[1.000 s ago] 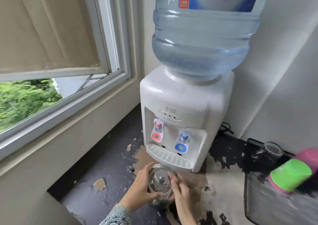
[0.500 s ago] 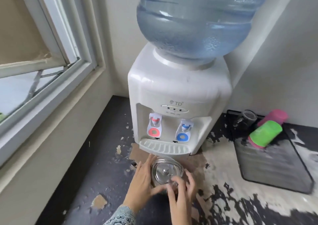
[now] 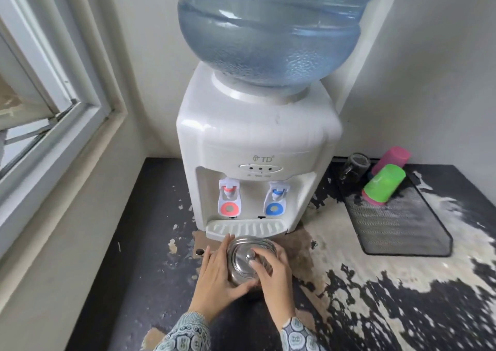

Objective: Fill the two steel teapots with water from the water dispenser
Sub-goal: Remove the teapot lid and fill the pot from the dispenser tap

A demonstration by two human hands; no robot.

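Peeling black countertop [image 3: 139, 256] ran under the window [image 3: 53, 103]; white water dispenser [image 3: 255, 146] stood at 12 o'clock. You had one steel teapot [image 3: 245, 263] on the counter just before the drip tray [image 3: 245, 228], lid on. Your left hand [image 3: 214, 283] cupped its 9 o'clock side; your right hand [image 3: 273, 272] wrapped the 3 o'clock side, fingertips [image 3: 252, 262] by the knob. Mesh tray [image 3: 397, 227] with cups sat at 2 o'clock.

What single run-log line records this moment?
stage: pre-fill | left hand: steadying steel teapot | right hand: fingers at lid knob | lid on | dispenser taps untouched
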